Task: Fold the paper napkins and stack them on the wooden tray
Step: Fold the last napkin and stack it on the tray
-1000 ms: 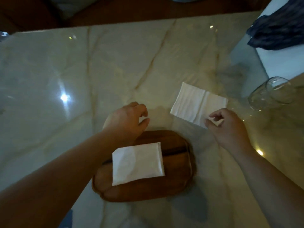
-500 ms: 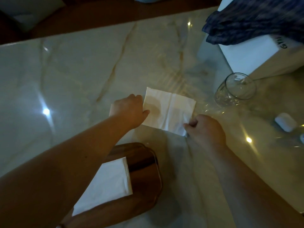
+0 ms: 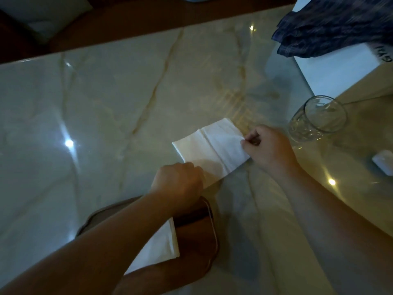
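So the person has a white paper napkin [image 3: 209,152] lying flat on the marble table [image 3: 106,113], a bit right of centre, with a crease running across its middle. The right hand [image 3: 269,151], at about 3 o'clock from the napkin, has its thumb and fingers pinched shut on the napkin's right edge. The left hand [image 3: 178,184] sits at roughly 7 o'clock from it, curled loosely with the knuckles up, resting on the napkin's near-left corner; whether it's actually gripping the paper or just pressing it down, can't tell from this angle

Down at 6 o'clock in the shot is the wooden tray [image 3: 197,248], dark brown with a raised rim, and the left forearm crosses over it. One folded napkin [image 3: 161,245] already lies on the tray, partly hidden under that forearm

Over at 2 to 3 o'clock from the napkin stands a clear drinking glass [image 3: 319,118], close to the right hand but not touching it. Past that, at the top right, a white box [image 3: 336,71] has a dark blue patterned cloth [image 3: 331,24] draped on it. A small white object [image 3: 383,161] lies at the right edge, too blurry to name. Lighting is dim, with a few bright spots glaring off the table
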Demonstrator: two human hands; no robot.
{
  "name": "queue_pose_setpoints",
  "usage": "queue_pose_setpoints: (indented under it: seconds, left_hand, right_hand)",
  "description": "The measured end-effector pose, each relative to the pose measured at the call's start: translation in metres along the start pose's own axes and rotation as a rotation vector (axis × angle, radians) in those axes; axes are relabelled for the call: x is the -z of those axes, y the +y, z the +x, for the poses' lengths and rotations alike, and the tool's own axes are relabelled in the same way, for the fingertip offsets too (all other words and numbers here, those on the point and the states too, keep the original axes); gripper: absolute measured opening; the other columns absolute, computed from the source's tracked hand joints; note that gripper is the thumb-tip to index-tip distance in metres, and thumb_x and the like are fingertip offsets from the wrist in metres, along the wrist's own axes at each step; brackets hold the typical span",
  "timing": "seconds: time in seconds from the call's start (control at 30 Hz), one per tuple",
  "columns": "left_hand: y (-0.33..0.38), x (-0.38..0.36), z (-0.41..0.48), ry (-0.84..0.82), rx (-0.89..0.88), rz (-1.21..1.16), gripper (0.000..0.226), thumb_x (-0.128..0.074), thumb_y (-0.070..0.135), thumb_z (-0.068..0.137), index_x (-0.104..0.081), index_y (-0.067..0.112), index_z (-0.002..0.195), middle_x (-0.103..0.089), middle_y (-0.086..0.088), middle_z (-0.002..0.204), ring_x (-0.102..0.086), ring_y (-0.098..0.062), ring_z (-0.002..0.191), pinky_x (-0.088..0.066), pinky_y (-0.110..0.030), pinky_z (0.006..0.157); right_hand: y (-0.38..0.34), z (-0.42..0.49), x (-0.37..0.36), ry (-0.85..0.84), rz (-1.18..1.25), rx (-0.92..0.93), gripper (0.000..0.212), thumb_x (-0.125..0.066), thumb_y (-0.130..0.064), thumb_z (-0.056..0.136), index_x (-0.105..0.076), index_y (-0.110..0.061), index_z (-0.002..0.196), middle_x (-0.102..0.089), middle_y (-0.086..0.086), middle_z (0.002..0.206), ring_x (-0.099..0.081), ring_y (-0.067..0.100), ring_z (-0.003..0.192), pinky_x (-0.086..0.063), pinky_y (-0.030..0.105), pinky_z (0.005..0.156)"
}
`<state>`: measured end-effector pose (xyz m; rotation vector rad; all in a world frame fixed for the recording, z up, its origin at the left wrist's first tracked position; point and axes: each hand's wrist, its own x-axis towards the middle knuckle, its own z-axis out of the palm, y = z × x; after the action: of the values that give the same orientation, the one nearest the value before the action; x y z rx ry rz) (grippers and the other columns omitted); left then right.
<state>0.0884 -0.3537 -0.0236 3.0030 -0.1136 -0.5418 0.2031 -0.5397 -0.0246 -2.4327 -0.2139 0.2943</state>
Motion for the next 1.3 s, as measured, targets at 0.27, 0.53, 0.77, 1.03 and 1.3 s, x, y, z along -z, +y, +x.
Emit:
queue_pose_setpoints:
  seconds: [0.27,0.53,0.77,1.03,1.3]
  left_hand:
    - [-0.030,0.028,-0.002,0.272,0.065,-0.218,0.023,-0.052,0.041,0.088,-0.059,0.021,0.096,-0.058,0.002,0.090,-0.055,-0.016,0.074,-0.049,-0.032,0.060]
    - [-0.065,0.063,0.030,0.361,-0.029,-0.183,0.082,-0.075,0.035,0.075,-0.030,0.016,0.141,-0.050,-0.009,0.137,-0.043,-0.028,0.127,-0.041,-0.046,0.101]
    - [-0.067,0.053,0.038,0.434,-0.237,-0.081,0.007,-0.066,0.016,0.080,-0.070,0.015,0.086,-0.071,-0.005,0.089,-0.062,-0.028,0.084,-0.053,-0.044,0.071]
    - [-0.065,0.048,0.016,0.470,-0.262,-0.098,0.011,-0.058,0.019,0.081,-0.066,0.013,0.079,-0.065,-0.005,0.067,-0.057,-0.027,0.058,-0.049,-0.035,0.054]
    - [-0.071,0.035,0.005,0.430,-0.246,-0.082,0.011,-0.057,0.018,0.081,-0.066,0.011,0.080,-0.065,-0.007,0.075,-0.058,-0.027,0.065,-0.051,-0.040,0.053]
  right_hand:
    - [-0.038,0.019,0.007,-0.082,0.011,0.225,0.006,-0.068,-0.016,0.080,-0.065,-0.017,0.085,-0.065,-0.011,0.081,-0.061,0.007,0.077,-0.039,0.006,0.062]
    - [-0.057,0.014,0.010,-0.196,-0.113,0.554,0.012,-0.063,-0.004,0.080,-0.065,-0.012,0.089,-0.063,-0.006,0.087,-0.057,0.009,0.080,-0.044,0.018,0.068]
    - [-0.057,-0.003,0.003,-0.170,-0.071,0.587,0.018,-0.064,-0.011,0.078,-0.062,-0.017,0.096,-0.065,-0.006,0.086,-0.059,0.014,0.077,-0.048,0.030,0.065]
    - [-0.021,0.000,-0.007,-0.017,-0.066,0.444,0.007,-0.071,-0.015,0.072,-0.067,-0.013,0.078,-0.062,0.004,0.084,-0.058,0.023,0.078,-0.049,0.038,0.070]
    - [-0.022,-0.005,-0.010,-0.046,-0.051,0.540,0.014,-0.066,-0.012,0.066,-0.066,-0.016,0.079,-0.060,0.003,0.088,-0.055,0.020,0.083,-0.045,0.032,0.072]
